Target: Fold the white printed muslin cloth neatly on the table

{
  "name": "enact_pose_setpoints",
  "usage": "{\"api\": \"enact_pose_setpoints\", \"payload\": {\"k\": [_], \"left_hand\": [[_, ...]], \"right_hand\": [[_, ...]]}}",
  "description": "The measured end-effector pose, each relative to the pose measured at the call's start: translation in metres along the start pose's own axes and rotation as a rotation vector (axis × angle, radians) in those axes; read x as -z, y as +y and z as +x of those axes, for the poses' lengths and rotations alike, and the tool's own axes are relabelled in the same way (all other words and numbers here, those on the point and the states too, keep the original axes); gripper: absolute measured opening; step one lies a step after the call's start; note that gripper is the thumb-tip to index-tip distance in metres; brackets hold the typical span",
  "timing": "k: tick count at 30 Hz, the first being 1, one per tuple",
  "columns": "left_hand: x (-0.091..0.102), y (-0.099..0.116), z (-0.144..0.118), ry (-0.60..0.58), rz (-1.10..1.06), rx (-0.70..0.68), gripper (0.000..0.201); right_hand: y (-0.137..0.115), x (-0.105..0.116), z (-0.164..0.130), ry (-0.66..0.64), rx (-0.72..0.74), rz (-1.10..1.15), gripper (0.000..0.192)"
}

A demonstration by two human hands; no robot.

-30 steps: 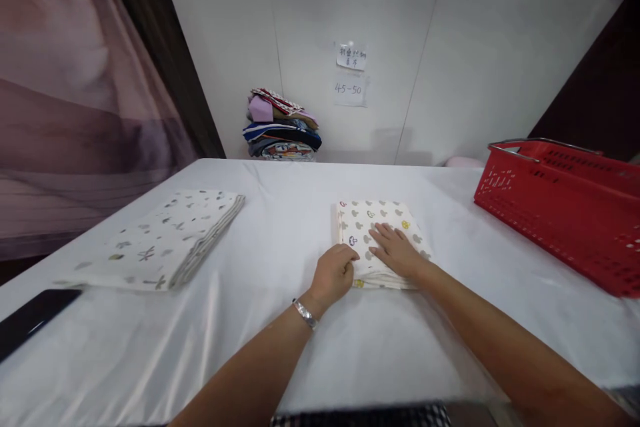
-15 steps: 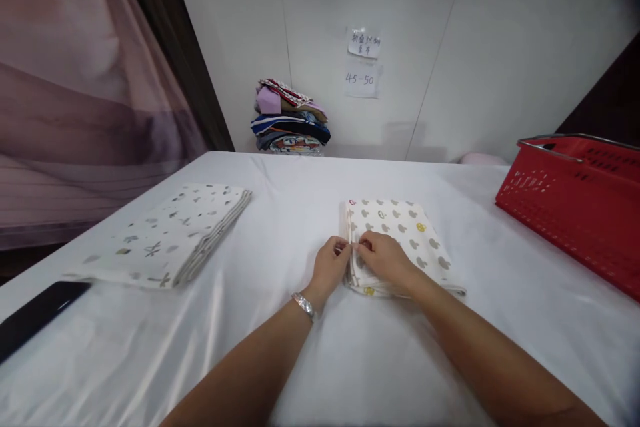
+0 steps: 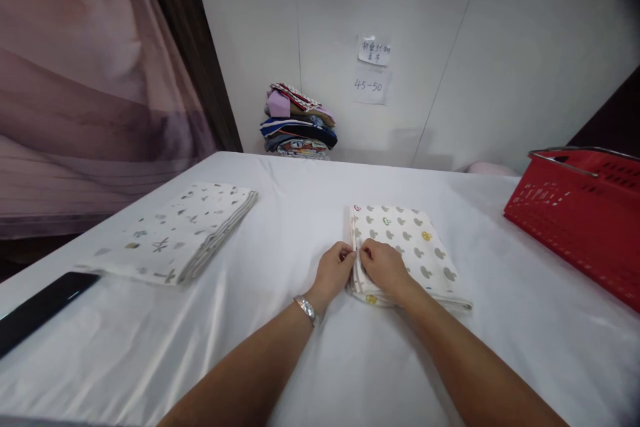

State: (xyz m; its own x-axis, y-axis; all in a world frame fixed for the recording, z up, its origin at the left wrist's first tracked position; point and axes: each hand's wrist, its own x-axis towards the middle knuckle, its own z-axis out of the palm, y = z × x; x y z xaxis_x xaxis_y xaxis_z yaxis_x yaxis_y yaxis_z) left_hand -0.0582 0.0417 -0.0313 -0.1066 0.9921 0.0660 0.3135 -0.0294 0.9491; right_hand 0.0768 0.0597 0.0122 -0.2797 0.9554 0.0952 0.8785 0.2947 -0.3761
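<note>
A folded white cloth [image 3: 415, 247] printed with grey, yellow, red and green shapes lies in front of me on the white-covered table [image 3: 300, 213]. At its left edge, my left hand [image 3: 336, 270] is closed, thumb and fingers pinching the layered border. My right hand [image 3: 383, 267] rests on top near the same edge, its fingers curled and pinched at the border close to the left fingertips. A silver bracelet [image 3: 305, 308] circles my left wrist. To the left lies a second folded cloth [image 3: 185, 227], white with small grey and green plant-like prints.
A black flat device [image 3: 45, 303] lies at the left table edge. At the right stands a red plastic basket [image 3: 575, 227] with metal handles. A stack of folded fabrics [image 3: 299, 123] sits beyond the table's far edge, and paper signs [image 3: 371, 87] hang on the wall.
The whole view has shifted slightly, so things appear a little further right and lower. Both hands stay at the cloth's left edge, with the right fingers slightly nearer me along it.
</note>
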Motion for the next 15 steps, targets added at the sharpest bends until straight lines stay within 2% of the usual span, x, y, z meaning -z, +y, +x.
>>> {"api": "enact_pose_setpoints", "payload": {"k": [7,15], "left_hand": [[0.0009,0.0061,-0.0013,-0.006,0.066,0.0,0.015],[0.0021,0.0026,-0.0004,-0.036,0.047,-0.029,0.017]], "right_hand": [[0.0063,-0.0012,-0.0004,0.048,0.055,0.22,0.018],[0.0041,-0.0051,0.0002,0.06,0.073,0.303,0.016]]}}
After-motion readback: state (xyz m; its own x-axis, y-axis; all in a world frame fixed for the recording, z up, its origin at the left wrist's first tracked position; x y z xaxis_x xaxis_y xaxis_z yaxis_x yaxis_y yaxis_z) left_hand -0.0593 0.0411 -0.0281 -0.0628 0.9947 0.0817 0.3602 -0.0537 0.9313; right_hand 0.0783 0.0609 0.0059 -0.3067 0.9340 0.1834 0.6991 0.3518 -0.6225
